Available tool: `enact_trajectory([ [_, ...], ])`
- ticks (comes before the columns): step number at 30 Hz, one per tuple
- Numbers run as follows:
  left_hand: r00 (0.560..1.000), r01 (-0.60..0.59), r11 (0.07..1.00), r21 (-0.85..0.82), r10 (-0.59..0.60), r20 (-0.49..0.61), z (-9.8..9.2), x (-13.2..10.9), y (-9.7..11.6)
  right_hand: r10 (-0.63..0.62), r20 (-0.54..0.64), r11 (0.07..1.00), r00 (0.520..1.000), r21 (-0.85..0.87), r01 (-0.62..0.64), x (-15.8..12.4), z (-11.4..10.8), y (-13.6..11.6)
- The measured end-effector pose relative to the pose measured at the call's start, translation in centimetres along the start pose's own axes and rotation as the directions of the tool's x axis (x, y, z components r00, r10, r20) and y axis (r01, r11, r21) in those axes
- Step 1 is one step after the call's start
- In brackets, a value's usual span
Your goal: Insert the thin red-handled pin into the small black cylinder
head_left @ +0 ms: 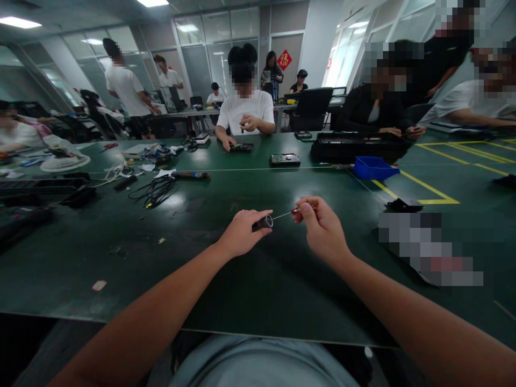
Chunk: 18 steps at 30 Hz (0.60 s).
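Observation:
Over the near part of the green table, my left hand is closed around a short black cylinder with a pale ring at its open end. That end faces right. My right hand grips the amber and red handle of a thin screwdriver. The screwdriver's metal shaft points left, and its tip reaches the ringed end of the cylinder. Whether the tip is inside or just in front of it, I cannot tell. Most of the cylinder is hidden by my left fingers.
A hard drive, a blue tray and a long black casing stand farther back. Black cables and a pen-shaped tool lie left. A pixelated object lies right. Across the table, a co-worker handles another drive.

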<state>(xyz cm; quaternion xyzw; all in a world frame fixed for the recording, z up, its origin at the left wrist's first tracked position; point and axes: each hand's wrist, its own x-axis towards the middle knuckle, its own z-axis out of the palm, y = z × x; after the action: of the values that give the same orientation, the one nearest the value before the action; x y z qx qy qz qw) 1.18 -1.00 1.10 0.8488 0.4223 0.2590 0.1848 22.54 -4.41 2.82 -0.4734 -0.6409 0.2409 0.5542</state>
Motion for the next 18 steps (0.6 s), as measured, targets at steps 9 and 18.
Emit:
enact_trajectory([
  [9,0.998,0.029,1.0,0.009,-0.029,0.06,0.17,0.06,0.2,-0.087,0.103,0.979,0.991,-0.174,0.104,-0.2,-0.08,-0.1],
  [18,0.993,0.014,0.997,0.07,-0.023,0.119,0.51,0.25,-0.13,-0.127,0.08,0.928,0.989,-0.341,0.147,0.04,-0.34,-0.56],
])
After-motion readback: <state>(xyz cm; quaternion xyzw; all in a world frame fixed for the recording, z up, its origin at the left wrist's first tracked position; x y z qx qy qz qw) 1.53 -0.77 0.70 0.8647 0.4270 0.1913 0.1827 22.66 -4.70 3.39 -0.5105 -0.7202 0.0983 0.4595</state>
